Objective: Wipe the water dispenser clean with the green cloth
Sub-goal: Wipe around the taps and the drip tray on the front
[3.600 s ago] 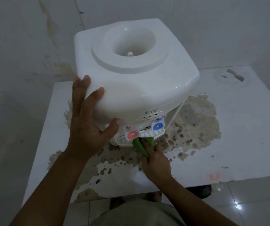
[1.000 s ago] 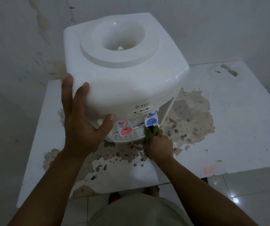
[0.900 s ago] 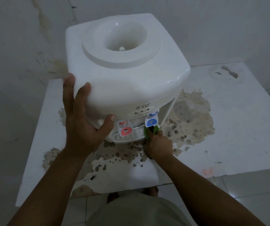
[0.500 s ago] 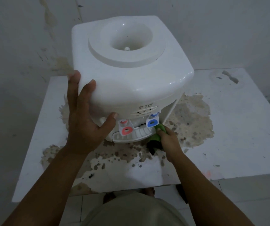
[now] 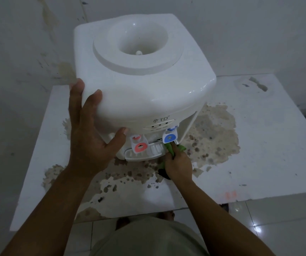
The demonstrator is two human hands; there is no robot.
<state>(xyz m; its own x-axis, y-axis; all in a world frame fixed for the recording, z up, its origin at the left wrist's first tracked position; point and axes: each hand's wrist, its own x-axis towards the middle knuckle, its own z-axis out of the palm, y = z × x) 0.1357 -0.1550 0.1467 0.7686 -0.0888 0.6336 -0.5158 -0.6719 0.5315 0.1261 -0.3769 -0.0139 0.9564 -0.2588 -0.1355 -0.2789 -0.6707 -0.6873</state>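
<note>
Bracing the white water dispenser (image 5: 139,93) on the stained bench (image 5: 259,145) with splayed left hand (image 5: 91,139); pinching the green cloth (image 5: 172,149) in right hand (image 5: 180,166), pressing beneath the blue tap (image 5: 169,138).

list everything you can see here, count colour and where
dispenser: 1, white, on the table by the wall
red tap: 1, front, left
blue tap: 1, front, right
drip tray: 1, white, under the taps
cloth: 1, green, below the blue tap
table: 1, white, brown stains round the dispenser
left hand: pressed on the dispenser's front left corner
right hand: grip on the cloth
</note>
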